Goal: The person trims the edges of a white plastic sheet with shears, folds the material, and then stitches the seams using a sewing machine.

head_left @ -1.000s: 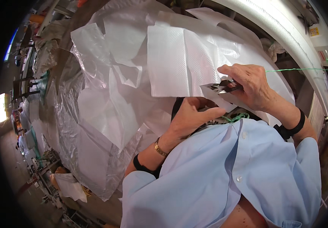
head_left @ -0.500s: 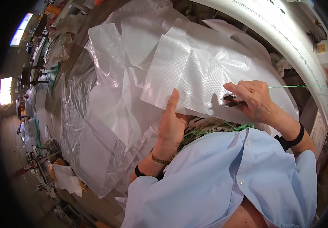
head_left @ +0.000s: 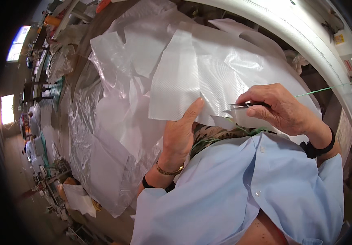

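Plastic sheet, whitish and half see-through, fills the middle of the frame in the head view, just above the shirt. A fine raised pattern covers its surface, and bright glints show toward its right part. A crease runs down it from the top, its left edge slants, and its lower left corner is a clean point. It overlies a large heap of smooth, crumpled pale film that spreads across the left and upper middle of the frame.

The left hand, below the sheet's lower edge, grips that edge with the thumb laid on top; its other fingers are mostly hidden underneath. The right hand, right of centre, has its fingers closed on small dark snips, their thin tips pointing left over the sheet.

Whether the tips touch the plastic is hard to make out, and the hand covers much of the handle. The sheet's right side blends into the film, so its border there cannot be traced. Green string at the waist is partly tucked behind the shirt. Both forearms disappear into the sleeves, and the far left background is small and blurred.
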`<act>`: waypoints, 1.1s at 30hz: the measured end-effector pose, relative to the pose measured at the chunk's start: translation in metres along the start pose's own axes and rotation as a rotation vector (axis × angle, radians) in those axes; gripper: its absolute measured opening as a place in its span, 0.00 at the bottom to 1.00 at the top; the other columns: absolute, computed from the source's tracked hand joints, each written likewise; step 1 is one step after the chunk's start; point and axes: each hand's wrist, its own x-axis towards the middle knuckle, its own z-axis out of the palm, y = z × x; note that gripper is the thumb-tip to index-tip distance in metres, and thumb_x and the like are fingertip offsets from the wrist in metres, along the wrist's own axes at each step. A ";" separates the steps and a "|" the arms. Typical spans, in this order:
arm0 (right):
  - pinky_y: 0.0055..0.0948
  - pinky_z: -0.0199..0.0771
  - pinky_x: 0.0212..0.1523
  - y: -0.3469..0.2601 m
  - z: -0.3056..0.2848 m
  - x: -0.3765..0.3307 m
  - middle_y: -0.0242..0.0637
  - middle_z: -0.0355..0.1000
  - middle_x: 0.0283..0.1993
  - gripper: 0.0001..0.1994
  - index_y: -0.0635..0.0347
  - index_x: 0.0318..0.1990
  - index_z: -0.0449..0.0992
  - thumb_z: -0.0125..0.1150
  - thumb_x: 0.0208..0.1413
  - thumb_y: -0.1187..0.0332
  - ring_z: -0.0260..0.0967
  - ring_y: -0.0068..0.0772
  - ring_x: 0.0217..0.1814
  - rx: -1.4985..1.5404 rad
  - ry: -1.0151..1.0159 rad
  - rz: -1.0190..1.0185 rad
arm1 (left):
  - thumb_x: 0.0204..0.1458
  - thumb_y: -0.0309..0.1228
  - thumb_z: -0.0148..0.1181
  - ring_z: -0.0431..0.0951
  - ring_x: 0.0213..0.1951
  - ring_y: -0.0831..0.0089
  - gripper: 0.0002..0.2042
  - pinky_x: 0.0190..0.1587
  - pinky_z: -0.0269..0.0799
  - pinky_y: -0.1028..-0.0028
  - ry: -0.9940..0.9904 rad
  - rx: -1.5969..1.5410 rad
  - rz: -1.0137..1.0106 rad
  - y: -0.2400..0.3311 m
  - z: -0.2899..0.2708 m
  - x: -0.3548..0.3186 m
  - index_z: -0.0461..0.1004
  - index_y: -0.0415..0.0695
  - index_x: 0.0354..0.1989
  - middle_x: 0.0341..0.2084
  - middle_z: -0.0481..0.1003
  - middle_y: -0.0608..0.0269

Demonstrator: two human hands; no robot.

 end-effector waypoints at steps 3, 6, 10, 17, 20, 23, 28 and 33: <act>0.35 0.70 0.34 -0.004 -0.004 -0.004 0.44 0.75 0.32 0.18 0.68 0.41 0.77 0.55 0.62 0.57 0.71 0.44 0.32 0.207 -0.052 0.007 | 0.56 0.23 0.61 0.75 0.46 0.74 0.17 0.49 0.73 0.75 -0.026 0.109 -0.033 -0.001 0.018 0.008 0.69 0.38 0.54 0.46 0.73 0.61; 0.33 0.69 0.33 -0.002 -0.003 -0.011 0.44 0.73 0.31 0.18 0.69 0.41 0.77 0.53 0.64 0.59 0.70 0.39 0.30 0.265 -0.054 0.045 | 0.56 0.22 0.61 0.75 0.47 0.73 0.18 0.49 0.73 0.75 -0.085 0.090 -0.166 -0.003 0.033 0.012 0.68 0.37 0.55 0.47 0.73 0.60; 0.32 0.68 0.32 0.003 0.000 -0.021 0.43 0.71 0.27 0.17 0.69 0.41 0.77 0.52 0.64 0.61 0.68 0.35 0.28 0.275 -0.022 0.123 | 0.56 0.22 0.61 0.75 0.47 0.73 0.18 0.49 0.73 0.75 -0.153 0.031 -0.158 -0.006 0.044 0.016 0.68 0.37 0.55 0.47 0.73 0.59; 0.28 0.62 0.26 0.007 0.002 -0.040 0.38 0.66 0.22 0.15 0.68 0.34 0.74 0.55 0.63 0.62 0.60 0.26 0.23 0.287 0.093 0.252 | 0.56 0.23 0.61 0.75 0.47 0.73 0.17 0.49 0.74 0.75 -0.143 0.071 -0.190 -0.012 0.057 0.018 0.68 0.37 0.53 0.46 0.73 0.59; 0.26 0.59 0.25 0.010 0.001 -0.048 0.35 0.64 0.20 0.14 0.67 0.32 0.73 0.55 0.62 0.63 0.56 0.23 0.23 0.287 0.121 0.264 | 0.55 0.23 0.61 0.76 0.46 0.72 0.16 0.49 0.76 0.73 -0.155 0.090 -0.184 -0.015 0.063 0.020 0.69 0.38 0.52 0.45 0.74 0.58; 0.29 0.58 0.22 0.014 0.002 -0.052 0.38 0.63 0.17 0.18 0.68 0.30 0.74 0.54 0.63 0.60 0.55 0.25 0.20 0.279 0.172 0.265 | 0.55 0.23 0.61 0.77 0.45 0.72 0.16 0.48 0.77 0.72 -0.169 0.060 -0.212 -0.016 0.067 0.019 0.68 0.38 0.52 0.45 0.74 0.58; 0.28 0.55 0.22 0.019 0.006 -0.051 0.35 0.58 0.16 0.18 0.69 0.29 0.73 0.54 0.63 0.60 0.51 0.23 0.20 0.352 0.214 0.256 | 0.56 0.25 0.62 0.76 0.45 0.72 0.17 0.47 0.76 0.72 -0.134 0.048 -0.270 -0.019 0.072 0.018 0.68 0.38 0.53 0.46 0.73 0.58; 0.24 0.57 0.24 0.021 0.004 -0.055 0.31 0.62 0.19 0.15 0.68 0.31 0.74 0.54 0.62 0.62 0.55 0.19 0.23 0.361 0.189 0.318 | 0.57 0.25 0.59 0.79 0.44 0.68 0.14 0.47 0.80 0.67 -0.110 0.025 -0.284 -0.019 0.075 0.019 0.70 0.36 0.50 0.44 0.75 0.56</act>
